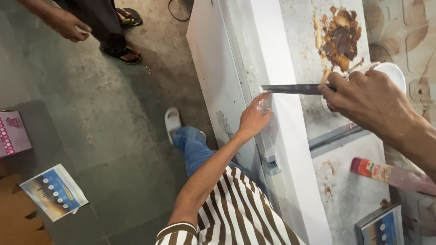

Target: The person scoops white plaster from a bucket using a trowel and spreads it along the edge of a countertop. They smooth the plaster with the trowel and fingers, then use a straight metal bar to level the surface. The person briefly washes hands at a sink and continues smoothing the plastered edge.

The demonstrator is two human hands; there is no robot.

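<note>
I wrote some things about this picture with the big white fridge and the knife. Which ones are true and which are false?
1. The right hand holds a long knife by its handle end. True.
2. The knife's tip points at the floor. False: it lies level, its tip at the edge of the white fridge.
3. The left hand is pressed against the fridge just below the knife tip. True.
4. The top of the fridge is spotless. False: a brown crusty patch sits on it.
5. The person wears a plain red shirt. False: the striped shirt is brown and white.
6. Another person's sandalled feet stand on the floor nearby. True.
</note>
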